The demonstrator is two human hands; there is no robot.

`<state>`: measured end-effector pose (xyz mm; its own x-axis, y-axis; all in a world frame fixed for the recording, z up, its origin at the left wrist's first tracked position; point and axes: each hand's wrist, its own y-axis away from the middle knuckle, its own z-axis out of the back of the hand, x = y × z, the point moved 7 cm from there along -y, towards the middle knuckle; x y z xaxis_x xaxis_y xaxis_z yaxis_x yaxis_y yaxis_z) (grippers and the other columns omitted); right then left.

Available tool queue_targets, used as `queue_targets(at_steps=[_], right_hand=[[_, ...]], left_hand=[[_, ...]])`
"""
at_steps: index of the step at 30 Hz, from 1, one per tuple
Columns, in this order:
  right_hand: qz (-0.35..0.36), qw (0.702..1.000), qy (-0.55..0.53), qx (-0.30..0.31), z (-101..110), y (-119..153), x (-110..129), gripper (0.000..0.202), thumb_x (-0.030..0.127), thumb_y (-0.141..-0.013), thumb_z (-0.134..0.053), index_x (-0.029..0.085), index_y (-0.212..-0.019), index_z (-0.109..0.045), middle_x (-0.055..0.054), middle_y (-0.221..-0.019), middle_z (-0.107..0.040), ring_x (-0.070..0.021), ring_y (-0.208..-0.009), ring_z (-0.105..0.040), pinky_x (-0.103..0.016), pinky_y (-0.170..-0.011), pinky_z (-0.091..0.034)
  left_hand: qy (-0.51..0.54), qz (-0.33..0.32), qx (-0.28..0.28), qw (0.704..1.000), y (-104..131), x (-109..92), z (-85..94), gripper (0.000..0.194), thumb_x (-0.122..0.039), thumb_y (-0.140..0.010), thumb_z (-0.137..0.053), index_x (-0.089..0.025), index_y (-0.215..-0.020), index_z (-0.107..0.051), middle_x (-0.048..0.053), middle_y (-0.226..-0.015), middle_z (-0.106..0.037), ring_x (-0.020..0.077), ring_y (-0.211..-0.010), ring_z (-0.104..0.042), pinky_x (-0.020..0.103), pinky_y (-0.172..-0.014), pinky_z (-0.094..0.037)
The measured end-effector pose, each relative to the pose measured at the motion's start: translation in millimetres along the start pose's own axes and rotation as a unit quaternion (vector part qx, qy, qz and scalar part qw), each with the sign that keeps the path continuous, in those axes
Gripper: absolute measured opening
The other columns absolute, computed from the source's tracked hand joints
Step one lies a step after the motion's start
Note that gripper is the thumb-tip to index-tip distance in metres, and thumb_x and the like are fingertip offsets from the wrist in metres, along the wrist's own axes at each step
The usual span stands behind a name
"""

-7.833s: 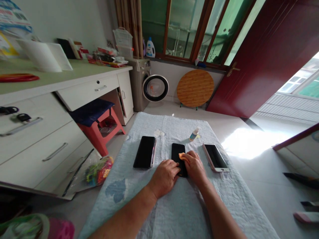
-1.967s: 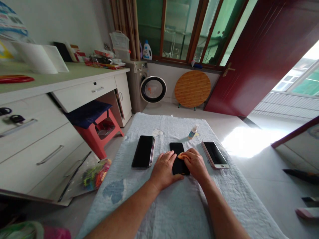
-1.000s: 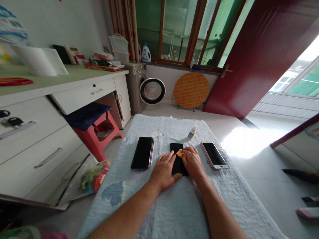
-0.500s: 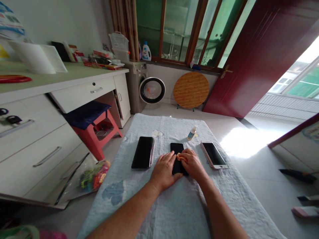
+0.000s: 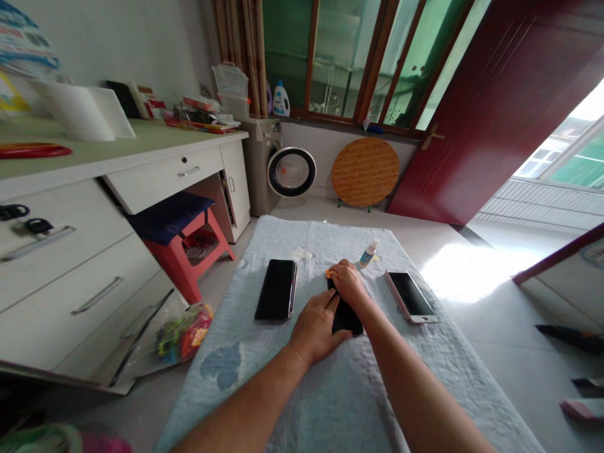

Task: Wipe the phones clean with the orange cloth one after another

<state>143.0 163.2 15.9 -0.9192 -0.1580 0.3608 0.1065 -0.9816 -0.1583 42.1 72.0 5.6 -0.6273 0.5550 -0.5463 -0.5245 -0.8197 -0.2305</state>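
Note:
A black smartphone (image 5: 346, 319) lies flat on the cloth-covered table. My left hand (image 5: 314, 325) steadies it, fingers along its left edge and thumb at its near end. Bunched under the fingers of my right hand (image 5: 348, 283) is a small orange cloth (image 5: 329, 274), pressed at the phone's far end. That hand and wrist hide much of the screen. Left of my hands rests another dark phone (image 5: 275, 290), thick, perhaps in a case. To the right is a white and rose-gold phone (image 5: 411, 297). A small spray bottle (image 5: 369, 253) stands upright beyond my right hand.
The table wears a pale blue quilted cover (image 5: 226, 402). At left are a white-drawered desk (image 5: 61, 277), a red stool (image 5: 189, 270) and a clear bag of colourful items (image 5: 184, 333). Behind stand a washing machine (image 5: 259, 163) with its door ajar and a round wooden board (image 5: 365, 171).
My right hand has slid the orange cloth up and left to the phone's far end. My left hand still holds the phone. The whole view has shifted slightly.

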Motion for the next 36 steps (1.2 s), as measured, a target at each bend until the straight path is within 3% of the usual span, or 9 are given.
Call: queue_targets(at_steps=[4,12,18,28,33,34,36], right_hand=[[0.004,1.000,0.001,0.006,-3.9,-1.3,2.0,0.025,0.018,-0.090,-0.050,0.020,-0.090,-0.074,-0.006,-0.094,-0.062,-0.0151,-0.092,-0.055,-0.022,-0.087,-0.037],[-0.075,0.996,0.023,-0.033,11.8,10.6,-37.3,0.027,0.018,-0.091,-0.046,0.016,-0.094,-0.073,-0.009,-0.091,-0.061,-0.0168,-0.090,-0.056,-0.024,-0.084,-0.038],[-0.081,0.996,0.023,-0.018,21.2,37.3,-33.1,0.021,0.020,-0.088,-0.050,0.018,-0.095,-0.070,-0.006,-0.089,-0.059,-0.0149,-0.080,-0.055,-0.023,-0.075,-0.039],[0.025,0.990,-0.068,0.121,35.3,93.2,8.5,0.021,0.012,-0.078,-0.052,0.019,-0.080,-0.071,-0.002,-0.082,-0.060,-0.0123,-0.074,-0.056,-0.021,-0.070,-0.039],[0.000,0.962,-0.124,0.245,42.2,104.9,0.5,0.021,0.012,-0.071,-0.053,0.019,-0.077,-0.072,0.000,-0.075,-0.067,-0.0121,-0.066,-0.058,-0.020,-0.059,-0.038],[-0.008,0.966,-0.119,0.231,45.7,102.6,-5.1,0.020,0.013,-0.072,-0.053,0.019,-0.078,-0.071,0.000,-0.075,-0.067,-0.0125,-0.066,-0.058,-0.021,-0.059,-0.038],[-0.025,0.987,-0.086,0.131,56.4,93.6,-17.8,0.016,0.016,-0.075,-0.054,0.018,-0.081,-0.069,-0.001,-0.078,-0.066,-0.0140,-0.071,-0.058,-0.023,-0.064,-0.038]], left_hand=[[0.002,0.001,-0.011,1.000,0.6,-1.3,2.5,0.073,-0.048,-0.075,-0.072,-0.017,-0.136,-0.047,0.013,-0.141,-0.050,0.0316,-0.130,-0.045,0.048,-0.110,-0.037],[-0.028,0.003,-0.018,0.999,0.8,1.6,-2.5,0.075,-0.052,-0.075,-0.070,-0.013,-0.135,-0.048,0.016,-0.143,-0.048,0.0303,-0.131,-0.045,0.045,-0.112,-0.035],[-0.025,0.002,-0.013,1.000,0.6,1.1,-0.5,0.074,-0.053,-0.076,-0.069,-0.014,-0.135,-0.048,0.016,-0.143,-0.048,0.0302,-0.132,-0.045,0.045,-0.112,-0.034],[-0.008,0.014,-0.004,1.000,0.1,3.4,-0.9,0.075,-0.056,-0.075,-0.070,-0.014,-0.133,-0.049,0.018,-0.143,-0.048,0.0299,-0.131,-0.047,0.044,-0.110,-0.037],[-0.004,0.010,-0.008,1.000,-1.0,4.0,-0.3,0.076,-0.062,-0.077,-0.064,-0.015,-0.134,-0.049,0.017,-0.143,-0.048,0.0302,-0.130,-0.047,0.045,-0.109,-0.037],[-0.006,0.011,-0.006,1.000,-1.1,4.3,-0.6,0.076,-0.062,-0.077,-0.064,-0.015,-0.134,-0.049,0.017,-0.143,-0.048,0.0306,-0.131,-0.047,0.045,-0.109,-0.036],[-0.013,0.017,-0.001,1.000,-1.2,4.9,-1.3,0.075,-0.059,-0.076,-0.067,-0.016,-0.134,-0.049,0.016,-0.144,-0.047,0.0310,-0.132,-0.045,0.046,-0.110,-0.036]])
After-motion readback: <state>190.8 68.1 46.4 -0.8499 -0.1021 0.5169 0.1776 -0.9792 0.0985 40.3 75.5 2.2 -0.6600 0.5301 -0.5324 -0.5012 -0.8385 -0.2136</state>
